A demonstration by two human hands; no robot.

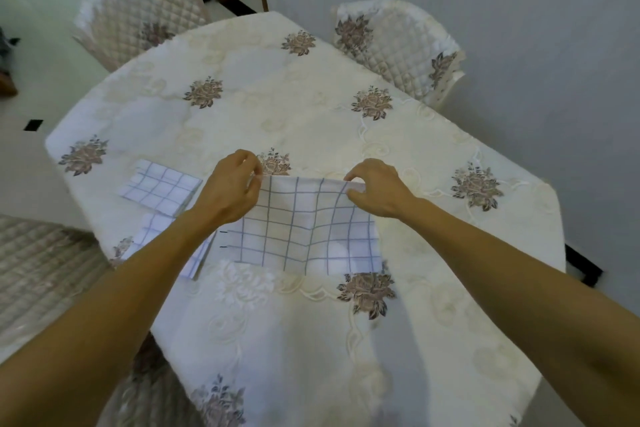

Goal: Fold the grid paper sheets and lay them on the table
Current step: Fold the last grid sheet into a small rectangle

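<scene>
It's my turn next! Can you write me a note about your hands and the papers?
Left hand pinches the far left corner of the open sheet; right hand pinches its far right corner.
The open sheet lies on the table in front.
Done: a far folded sheet lies to the left, a near folded sheet partly under the left forearm.
Left: finish folding the open sheet and lay it down.

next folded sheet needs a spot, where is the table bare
Bare cloth spans the far half of the table, from the left quilted chair to the right quilted chair, and lies right of the right hand. The near strip below the held sheet is free too. Crowded at left: far folded sheet and near folded sheet by the left hand.
</scene>
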